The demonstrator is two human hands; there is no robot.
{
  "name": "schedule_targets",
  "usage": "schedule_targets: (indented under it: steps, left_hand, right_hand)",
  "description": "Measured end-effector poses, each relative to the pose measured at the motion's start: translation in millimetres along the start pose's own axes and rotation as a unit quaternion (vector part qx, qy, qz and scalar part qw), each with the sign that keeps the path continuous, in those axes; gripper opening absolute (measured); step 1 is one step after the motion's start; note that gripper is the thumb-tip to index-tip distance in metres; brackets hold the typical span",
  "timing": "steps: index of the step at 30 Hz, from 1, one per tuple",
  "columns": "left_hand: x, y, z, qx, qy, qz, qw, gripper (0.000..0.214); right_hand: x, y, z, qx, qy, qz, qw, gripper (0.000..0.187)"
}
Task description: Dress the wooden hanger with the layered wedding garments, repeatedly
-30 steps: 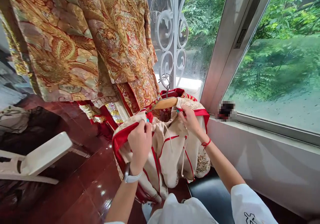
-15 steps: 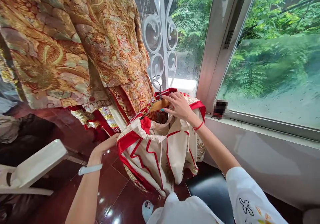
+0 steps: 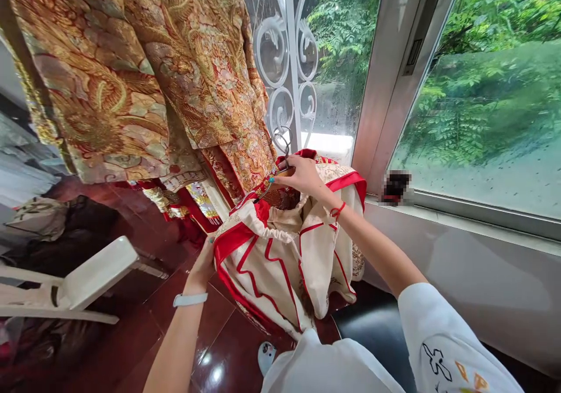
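A cream garment (image 3: 280,276) with red trim, gold embroidery and a gathered drawstring opening hangs in front of me on a clothes hanger with a metal hook (image 3: 287,144). My right hand (image 3: 302,175), red string at its wrist, is closed around the hanger just below the hook, at the red collar. On the garment's left edge is my left hand (image 3: 205,261), its thumb against the red-trimmed cloth; the other fingers are hidden by the cloth and the angle. The hanger's bar is mostly covered by my right hand and the collar.
Large gold-embroidered robes (image 3: 131,77) hang at the upper left. A white chair (image 3: 99,273) stands at the left, and a black seat (image 3: 372,334) is below right. Behind are white scrolled ironwork (image 3: 289,54), a window frame (image 3: 381,83) and a pixelated dark object (image 3: 397,187) on the sill.
My right hand has moved from lying spread over the hanger to closing around it near the hook. My left hand's thumb now shows at the garment's edge. The view has shifted slightly left.
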State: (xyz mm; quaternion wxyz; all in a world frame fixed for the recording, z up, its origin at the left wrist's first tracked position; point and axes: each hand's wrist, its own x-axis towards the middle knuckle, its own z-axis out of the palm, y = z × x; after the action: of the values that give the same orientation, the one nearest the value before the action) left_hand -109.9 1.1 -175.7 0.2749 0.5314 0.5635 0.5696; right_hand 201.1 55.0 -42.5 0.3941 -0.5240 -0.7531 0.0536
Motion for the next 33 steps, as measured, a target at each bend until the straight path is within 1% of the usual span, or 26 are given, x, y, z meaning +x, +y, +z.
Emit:
schedule_targets:
  steps: [3,5,8,10,12,14,16,18,20,21,22,23,25,27,29,31,33]
  left_hand:
    - [6.6,11.0,-1.6,-0.097,-0.029,-0.045,0.994,0.054]
    - [11.6,20.5,-5.7,-0.116,-0.018,-0.04,0.992,0.056]
    - [15.9,39.0,-16.5,-0.079,0.02,0.003,0.997,0.049]
    - [18.3,56.0,-25.7,-0.056,0.055,0.024,0.997,0.044]
    - [21.2,78.0,-34.0,-0.022,0.097,0.053,0.994,0.043]
    - [21.3,104.3,-38.0,0.019,0.128,0.098,0.987,0.042]
    - [14.0,131.3,-34.2,0.057,0.139,0.145,0.978,0.04]
    - [-3.1,152.2,-21.8,0.102,0.14,0.193,0.966,0.038]
    - [-26.8,159.3,-4.3,0.172,0.116,0.243,0.948,0.04]
    - [-39.1,156.1,4.5,0.207,0.092,0.263,0.938,0.042]
    - [-50.3,148.2,12.4,0.237,0.065,0.277,0.929,0.042]
    - [-59.6,136.3,19.2,0.259,0.041,0.281,0.923,0.04]
    - [-71.3,104.0,28.7,0.277,0.024,0.26,0.925,0.033]
    - [-74.8,69.6,34.3,0.257,0.038,0.223,0.939,0.029]
    - [-76.5,42.3,39.0,0.21,0.055,0.196,0.956,0.028]
    - [-83.9,25.6,46.0,0.163,0.094,0.186,0.964,0.025]
    - [-101.0,16.7,57.9,0.134,0.142,0.181,0.964,0.02]
  right_hand:
    - [-1.2,-9.8,9.2,-0.032,0.047,0.045,0.997,0.03]
    - [-2.1,-16.3,15.3,-0.056,0.077,0.065,0.993,0.032]
    - [-2.5,-23.7,21.6,-0.058,0.097,0.082,0.99,0.032]
    - [-2.1,-26.1,25.0,-0.051,0.107,0.086,0.989,0.034]
    - [-1.3,-26.9,28.9,-0.047,0.118,0.085,0.988,0.036]
    - [-0.2,-26.9,33.3,-0.045,0.13,0.083,0.987,0.038]
    - [0.8,-27.0,37.1,-0.043,0.137,0.085,0.986,0.039]
    - [1.0,-27.1,39.1,-0.043,0.137,0.09,0.986,0.041]
    - [0.0,-26.7,39.4,-0.043,0.132,0.089,0.986,0.041]
    - [-0.8,-26.1,39.2,-0.041,0.13,0.084,0.987,0.041]
    - [-1.6,-25.1,39.1,-0.039,0.127,0.078,0.988,0.041]
    - [-2.2,-23.9,39.1,-0.038,0.125,0.071,0.989,0.041]
    - [-1.7,-20.8,39.3,-0.036,0.12,0.06,0.99,0.04]
    - [0.8,-17.8,38.8,-0.037,0.109,0.05,0.992,0.041]
    - [1.9,-15.9,35.8,-0.037,0.095,0.037,0.994,0.043]
    - [-5.1,-15.7,30.0,-0.031,0.1,0.017,0.994,0.049]
    - [-26.7,-16.0,23.2,-0.012,0.12,-0.018,0.993,0.058]
